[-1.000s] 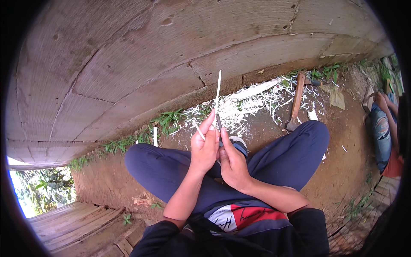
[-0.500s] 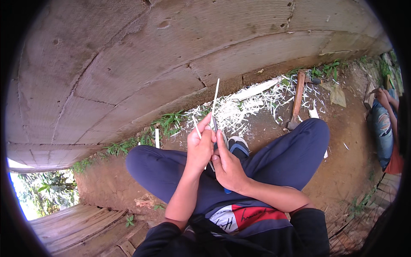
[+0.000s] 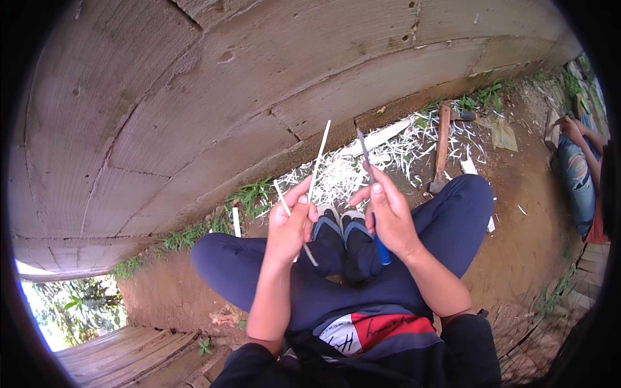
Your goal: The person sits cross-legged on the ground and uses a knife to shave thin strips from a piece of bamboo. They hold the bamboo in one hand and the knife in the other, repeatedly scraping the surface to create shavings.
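My left hand (image 3: 288, 227) is closed around two thin pale wooden sticks. One stick (image 3: 319, 161) points up and away past my fingers. The other stick (image 3: 281, 197) crosses the hand at a slant, its lower end showing below the palm. My right hand (image 3: 392, 218) grips a knife (image 3: 365, 150) whose narrow dark blade points away from me. Its blue handle (image 3: 383, 251) sticks out below that hand. The hands are apart, above my crossed legs, and the blade is clear of the sticks.
White wood shavings (image 3: 337, 178) lie heaped beyond my feet along a block wall (image 3: 213, 129). A wooden-handled tool (image 3: 443, 139) rests at their right, near a dark-handled blade (image 3: 464, 116). At far right another person's leg (image 3: 576, 181) shows. Wooden planks (image 3: 123, 352) are at lower left.
My hands have moved apart. The right hand has drawn the knife to the right, off the sticks, and its blue handle now shows. Both sandalled feet are now visible between my hands.
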Demonstrator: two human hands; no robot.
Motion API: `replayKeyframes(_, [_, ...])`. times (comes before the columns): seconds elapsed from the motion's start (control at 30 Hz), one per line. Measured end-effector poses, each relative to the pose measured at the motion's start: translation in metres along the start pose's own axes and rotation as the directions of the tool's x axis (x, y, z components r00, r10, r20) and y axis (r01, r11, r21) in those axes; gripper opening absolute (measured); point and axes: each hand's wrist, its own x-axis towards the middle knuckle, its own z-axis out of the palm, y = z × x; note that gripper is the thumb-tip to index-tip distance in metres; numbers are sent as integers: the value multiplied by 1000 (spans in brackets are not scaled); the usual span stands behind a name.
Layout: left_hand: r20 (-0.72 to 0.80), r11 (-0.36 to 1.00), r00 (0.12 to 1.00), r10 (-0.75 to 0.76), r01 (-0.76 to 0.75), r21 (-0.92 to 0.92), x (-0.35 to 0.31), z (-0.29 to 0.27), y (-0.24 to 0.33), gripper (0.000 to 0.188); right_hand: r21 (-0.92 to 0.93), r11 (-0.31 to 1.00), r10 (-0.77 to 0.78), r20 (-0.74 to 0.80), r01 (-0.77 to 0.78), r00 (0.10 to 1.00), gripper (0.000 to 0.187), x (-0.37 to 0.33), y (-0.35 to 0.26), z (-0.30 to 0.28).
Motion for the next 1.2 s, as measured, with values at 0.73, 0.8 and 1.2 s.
replayKeyframes(0.73, [460,940,843,-280,143,311,39,-54,72,34,-751,308,-309,502,584,808,21,70,-63,-53])
replayKeyframes(0.8, [464,927,836,-294,131,351,38,-55,68,34,-762,277,-308,507,585,805,20,71,-63,-54])
replayKeyframes(1.2, [488,912,806,-334,146,383,26,-45,66,35,-772,183,-364,523,609,771,28,57,-54,-49])
